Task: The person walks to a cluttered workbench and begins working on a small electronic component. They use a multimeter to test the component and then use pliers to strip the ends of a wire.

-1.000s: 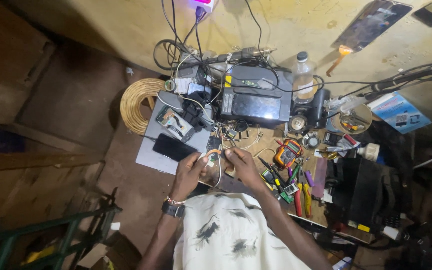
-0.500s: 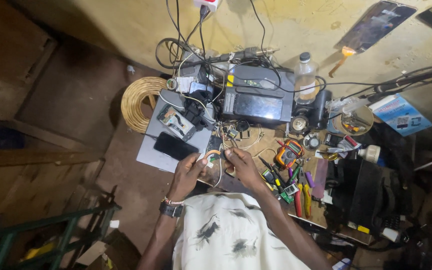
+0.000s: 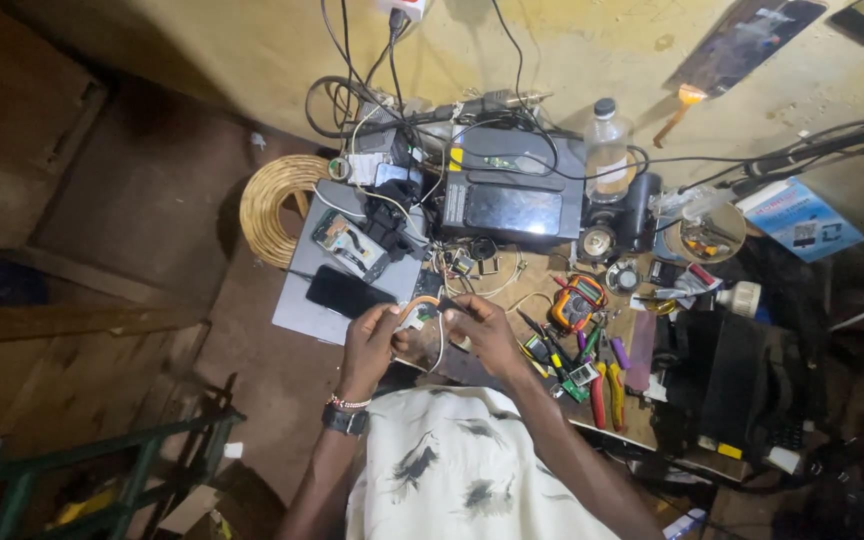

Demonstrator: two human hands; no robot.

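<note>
Fingers [image 3: 414, 318] of my left hand [image 3: 370, 345] and right hand [image 3: 487, 330] pinch a thin orange-and-white wire [image 3: 422, 303] just above the worktop [image 3: 512, 290] edge, beside a black phone [image 3: 344, 291]. I judge it light, limp, fragile; grip near its ends.

Scene dim overall. Light strongest on yellowish wall [image 3: 592, 50] at top and on middle of counter [image 3: 512, 290]. Left side and right corners fall into deep shadow, details lost there. Slight glare on dark screen [image 3: 514, 211]. Wide-angle bending at edges. Small parts on counter soft, not sharp.
</note>
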